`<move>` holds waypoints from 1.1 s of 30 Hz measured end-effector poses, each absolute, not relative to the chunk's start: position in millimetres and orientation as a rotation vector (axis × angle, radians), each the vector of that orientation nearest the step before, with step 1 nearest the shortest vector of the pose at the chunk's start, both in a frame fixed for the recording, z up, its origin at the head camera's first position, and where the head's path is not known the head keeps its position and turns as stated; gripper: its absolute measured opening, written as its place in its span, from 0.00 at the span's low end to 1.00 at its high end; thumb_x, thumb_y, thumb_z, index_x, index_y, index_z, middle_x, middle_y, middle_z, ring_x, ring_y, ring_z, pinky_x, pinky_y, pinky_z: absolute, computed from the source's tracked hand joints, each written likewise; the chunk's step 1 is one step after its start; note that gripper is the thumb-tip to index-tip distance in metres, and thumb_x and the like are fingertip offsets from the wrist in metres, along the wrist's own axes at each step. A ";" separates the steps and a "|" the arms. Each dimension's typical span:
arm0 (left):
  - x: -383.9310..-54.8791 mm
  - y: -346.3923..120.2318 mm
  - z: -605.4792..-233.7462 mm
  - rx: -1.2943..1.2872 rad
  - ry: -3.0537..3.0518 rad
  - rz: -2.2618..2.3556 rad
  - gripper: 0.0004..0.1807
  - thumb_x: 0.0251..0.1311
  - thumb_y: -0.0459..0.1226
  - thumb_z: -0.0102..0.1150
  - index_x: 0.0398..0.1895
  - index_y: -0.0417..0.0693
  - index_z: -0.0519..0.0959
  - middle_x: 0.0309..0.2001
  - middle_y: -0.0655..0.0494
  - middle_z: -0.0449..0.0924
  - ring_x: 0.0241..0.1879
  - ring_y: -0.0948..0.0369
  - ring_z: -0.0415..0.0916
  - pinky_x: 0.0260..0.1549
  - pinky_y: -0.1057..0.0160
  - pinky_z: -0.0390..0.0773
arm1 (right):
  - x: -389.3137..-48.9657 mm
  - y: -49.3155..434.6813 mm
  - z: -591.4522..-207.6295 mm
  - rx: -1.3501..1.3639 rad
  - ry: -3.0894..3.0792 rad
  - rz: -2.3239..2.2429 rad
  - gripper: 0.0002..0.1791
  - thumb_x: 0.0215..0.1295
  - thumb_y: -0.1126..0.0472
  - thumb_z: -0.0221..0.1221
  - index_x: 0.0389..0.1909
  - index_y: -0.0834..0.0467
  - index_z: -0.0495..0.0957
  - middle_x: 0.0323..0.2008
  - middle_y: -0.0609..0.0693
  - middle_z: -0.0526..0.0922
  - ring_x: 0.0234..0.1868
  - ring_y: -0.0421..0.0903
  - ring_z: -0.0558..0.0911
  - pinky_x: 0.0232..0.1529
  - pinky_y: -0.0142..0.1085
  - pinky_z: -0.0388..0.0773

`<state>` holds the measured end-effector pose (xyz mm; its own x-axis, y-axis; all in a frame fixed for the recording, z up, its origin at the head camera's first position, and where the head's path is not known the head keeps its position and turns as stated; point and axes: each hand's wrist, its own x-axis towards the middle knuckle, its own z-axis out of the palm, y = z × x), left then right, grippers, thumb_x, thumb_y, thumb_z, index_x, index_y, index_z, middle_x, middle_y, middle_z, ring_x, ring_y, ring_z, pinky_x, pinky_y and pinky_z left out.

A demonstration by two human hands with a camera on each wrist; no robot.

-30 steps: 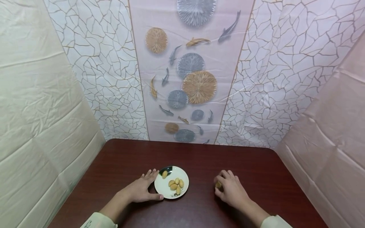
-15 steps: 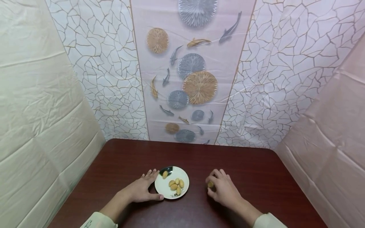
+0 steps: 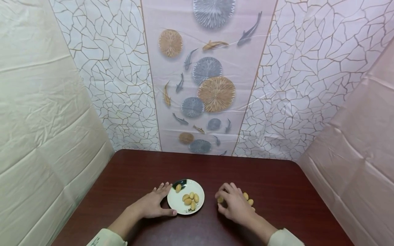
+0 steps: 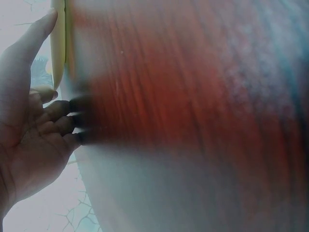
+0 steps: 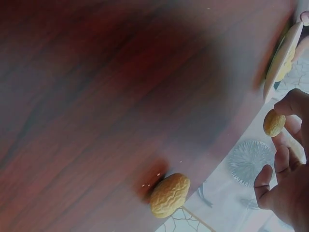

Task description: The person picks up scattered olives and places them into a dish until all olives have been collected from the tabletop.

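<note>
My right hand (image 3: 234, 204) pinches a wrinkled yellow-brown date-like fruit (image 5: 274, 123) between thumb and fingers, held above the table in the right wrist view. To its left is a small white plate (image 3: 175, 205) with a dark patch at its far rim. Several similar fruits (image 3: 187, 201) are grouped on the plate, and one lone fruit (image 3: 178, 188) lies by the dark patch. Straight-fingered, my left hand (image 3: 151, 205) rests along the plate's left side, its thumb at the near rim. In the left wrist view the plate's edge (image 4: 58, 43) is beside that thumb.
Just right of my right hand, more loose fruits (image 3: 245, 196) lie on the dark red-brown table (image 3: 147, 167), partly hidden by the hand. One stands out close in the right wrist view as a wrinkled fruit (image 5: 170, 195). Patterned cloth (image 3: 215, 136) hangs behind the table.
My right hand has moved left toward the plate, carrying the pinched fruit. Loose fruits that it covered have come into view behind it. The left hand and plate stay put.
</note>
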<state>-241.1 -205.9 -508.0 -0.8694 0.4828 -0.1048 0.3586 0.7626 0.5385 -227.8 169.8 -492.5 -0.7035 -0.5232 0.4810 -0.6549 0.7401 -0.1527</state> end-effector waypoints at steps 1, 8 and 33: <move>-241.5 -205.6 -507.7 0.660 2.721 0.761 0.67 0.62 0.71 0.70 0.91 0.42 0.52 0.90 0.37 0.50 0.90 0.37 0.46 0.86 0.32 0.54 | -228.1 168.9 -491.5 0.902 -2.536 0.444 0.13 0.54 0.63 0.79 0.39 0.49 0.88 0.45 0.42 0.82 0.44 0.39 0.73 0.40 0.35 0.70; -241.8 -205.6 -508.1 0.659 2.718 0.761 0.67 0.62 0.71 0.70 0.91 0.42 0.52 0.90 0.37 0.50 0.90 0.37 0.45 0.86 0.32 0.54 | -226.2 160.4 -486.2 0.927 -2.556 0.480 0.13 0.58 0.64 0.78 0.41 0.48 0.88 0.46 0.43 0.82 0.44 0.38 0.70 0.44 0.38 0.72; -244.1 -206.6 -511.9 0.653 2.719 0.749 0.67 0.63 0.72 0.69 0.91 0.42 0.52 0.90 0.37 0.50 0.90 0.38 0.45 0.86 0.32 0.54 | -231.7 129.8 -481.9 1.035 -2.646 0.613 0.14 0.67 0.64 0.73 0.51 0.51 0.87 0.49 0.42 0.83 0.43 0.36 0.66 0.44 0.33 0.66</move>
